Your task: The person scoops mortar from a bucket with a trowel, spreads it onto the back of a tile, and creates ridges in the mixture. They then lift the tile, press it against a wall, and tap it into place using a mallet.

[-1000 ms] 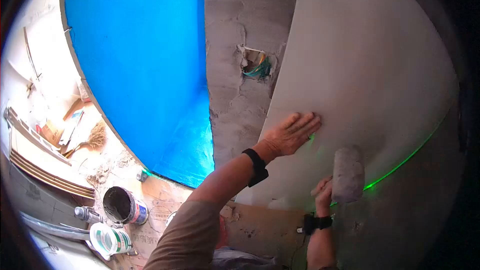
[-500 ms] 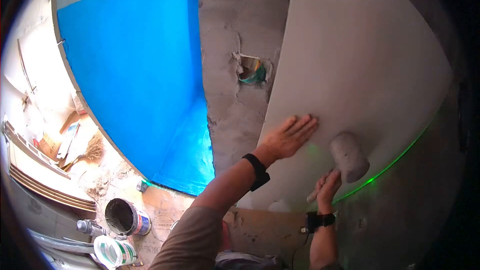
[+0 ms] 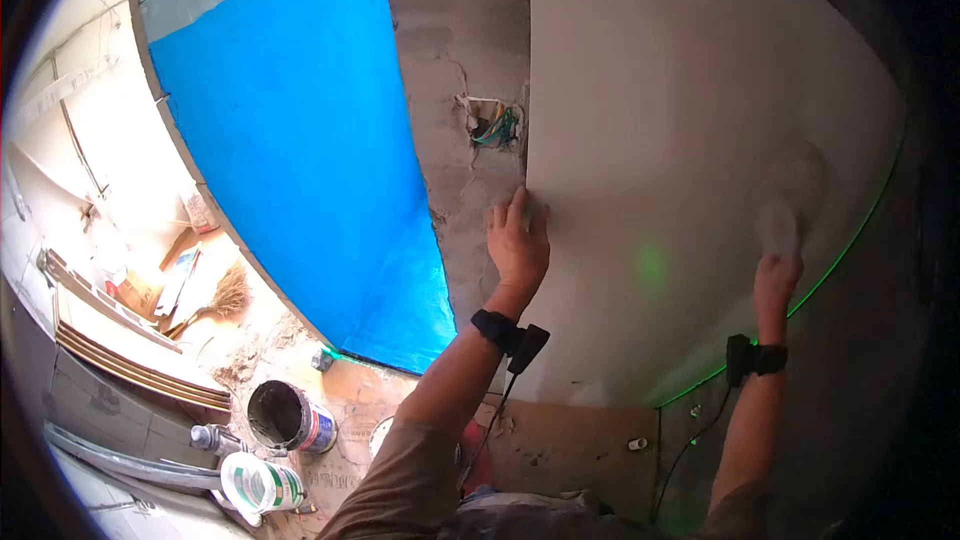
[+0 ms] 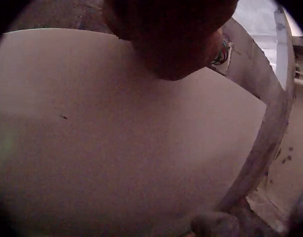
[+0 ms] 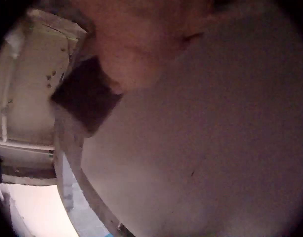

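Observation:
A large pale panel (image 3: 650, 90) covers the right part of the head view, a green laser line along its lower right edge. At the panel's left edge, my left hand (image 3: 519, 245) rests with its fingers pointing up and slightly bent; the left wrist view shows this hand (image 4: 171, 39) dark against the panel (image 4: 117, 148). My right hand (image 3: 777, 278) grips the handle of a mallet, whose blurred pale head (image 3: 798, 178) is over the panel's right side. In the right wrist view, part of the right hand (image 5: 141, 44) is beside a dark block (image 5: 89, 96) that I cannot identify.
Left of the panel, a grey wall strip (image 3: 455, 20) has a box of loose wires (image 3: 493, 124). Beyond it is a blue surface (image 3: 300, 140). A dark bucket (image 3: 318, 430), a white bucket (image 3: 285, 487) and a broom (image 3: 229, 292) are at lower left.
My left hand has moved left and up, from the panel's face to its left edge. My right hand has carried the mallet right and up. The head view has shifted.

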{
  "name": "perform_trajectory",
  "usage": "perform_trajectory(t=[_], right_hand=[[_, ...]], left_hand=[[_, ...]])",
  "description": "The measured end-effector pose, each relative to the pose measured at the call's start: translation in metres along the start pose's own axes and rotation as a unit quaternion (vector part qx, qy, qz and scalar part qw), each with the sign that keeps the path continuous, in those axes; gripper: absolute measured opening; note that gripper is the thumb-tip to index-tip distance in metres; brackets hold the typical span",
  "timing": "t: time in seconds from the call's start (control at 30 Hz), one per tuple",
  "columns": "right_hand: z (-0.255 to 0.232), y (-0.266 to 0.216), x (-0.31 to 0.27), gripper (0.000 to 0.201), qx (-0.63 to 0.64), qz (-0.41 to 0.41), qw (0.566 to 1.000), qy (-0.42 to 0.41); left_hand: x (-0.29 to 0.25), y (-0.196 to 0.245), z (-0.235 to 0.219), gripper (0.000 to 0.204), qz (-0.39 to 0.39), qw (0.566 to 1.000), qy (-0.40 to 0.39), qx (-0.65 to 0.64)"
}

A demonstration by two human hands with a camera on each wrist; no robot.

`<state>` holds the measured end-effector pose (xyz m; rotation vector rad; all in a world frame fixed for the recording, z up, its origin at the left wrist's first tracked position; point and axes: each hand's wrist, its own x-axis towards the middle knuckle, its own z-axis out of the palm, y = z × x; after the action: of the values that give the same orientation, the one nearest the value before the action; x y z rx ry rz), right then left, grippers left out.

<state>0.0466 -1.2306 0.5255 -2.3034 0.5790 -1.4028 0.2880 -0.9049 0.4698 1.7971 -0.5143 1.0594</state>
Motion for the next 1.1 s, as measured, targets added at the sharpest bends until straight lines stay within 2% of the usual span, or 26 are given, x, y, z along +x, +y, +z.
perform_trajectory(t=[0.1, 0.13, 0.2, 0.27, 0.33, 0.4, 0.47, 0.53, 0.57, 0.6, 0.7, 0.73, 0.83, 0.9, 0.97, 1.0, 1.03, 1.07, 1.1], right_hand=[[-0.015, -0.043, 0.007, 0.034, -0.013, 0.115, 0.993, -0.002], [-0.011, -0.034, 0.014, 0.031, -0.028, 0.006, 0.999, 0.046], [-0.007, -0.005, -0.007, 0.027, -0.064, -0.187, 0.972, 0.125], [-0.002, 0.001, -0.004, 0.026, -0.07, -0.151, 0.981, 0.1], [-0.003, -0.018, -0.001, 0.025, -0.046, -0.076, 0.995, 0.054], [-0.006, -0.041, 0.008, 0.025, 0.013, 0.033, 0.999, -0.01], [-0.005, -0.036, 0.008, 0.025, -0.006, 0.007, 1.0, -0.01], [0.017, -0.002, -0.001, 0.025, -0.074, -0.072, 0.993, 0.064], [0.015, 0.001, 0.003, 0.026, -0.113, -0.063, 0.99, 0.05], [0.014, 0.002, 0.007, 0.027, -0.152, -0.054, 0.986, 0.035], [-0.002, -0.083, 0.007, 0.031, -0.018, -0.014, 0.999, 0.023], [-0.002, -0.081, 0.005, 0.033, 0.008, -0.023, 0.999, 0.021], [-0.008, -0.1, -0.001, 0.033, 0.056, 0.067, 0.996, -0.027], [0.011, -0.074, -0.024, 0.034, 0.147, 0.041, 0.988, 0.003], [0.05, -0.042, -0.066, 0.041, 0.147, 0.011, 0.989, 0.015], [0.067, -0.023, -0.097, 0.042, 0.21, 0.044, 0.977, -0.011], [0.083, -0.005, -0.128, 0.042, 0.269, 0.08, 0.959, -0.033], [0.099, 0.009, -0.148, 0.042, 0.425, 0.159, 0.887, -0.084], [0.124, 0.019, -0.163, 0.042, 0.287, 0.088, 0.953, -0.033]], left_hand=[[0.0, -0.006, 0.0, 0.04, 0.042, 0.999, 0.003, 0.009], [0.008, -0.009, 0.002, 0.039, 0.052, 0.999, 0.01, 0.005], [0.003, -0.011, 0.002, 0.036, 0.027, 1.0, -0.001, -0.015], [0.01, -0.015, 0.005, 0.034, 0.024, 0.999, -0.01, -0.025], [0.01, -0.019, 0.004, 0.034, 0.029, 0.999, -0.028, -0.023], [0.009, -0.015, -0.001, 0.031, 0.025, 0.999, -0.027, -0.008], [0.013, -0.016, 0.001, 0.03, 0.021, 1.0, -0.016, -0.008], [0.011, -0.023, 0.003, 0.031, 0.029, 0.999, -0.026, -0.03], [0.011, -0.023, -0.002, 0.03, 0.083, 0.996, -0.007, -0.021], [0.008, -0.028, -0.004, 0.029, 0.078, 0.997, -0.03, 0.005], [0.009, -0.02, -0.011, 0.028, 0.068, 0.996, -0.029, -0.044], [0.012, -0.019, -0.012, 0.027, 0.058, 0.996, -0.045, -0.044], [0.024, -0.015, -0.012, 0.019, 0.002, 0.994, -0.065, -0.086], [0.027, -0.022, -0.004, 0.019, -0.032, 0.986, -0.089, -0.136], [0.031, -0.037, -0.004, 0.019, -0.063, 0.977, -0.099, -0.178], [0.031, -0.039, -0.002, 0.019, -0.073, 0.972, -0.105, -0.197], [0.029, -0.041, -0.003, 0.019, -0.085, 0.967, -0.111, -0.215], [0.031, -0.04, -0.006, 0.02, -0.091, 0.968, -0.11, -0.207], [0.034, -0.034, -0.008, 0.02, -0.094, 0.968, -0.116, -0.202]])
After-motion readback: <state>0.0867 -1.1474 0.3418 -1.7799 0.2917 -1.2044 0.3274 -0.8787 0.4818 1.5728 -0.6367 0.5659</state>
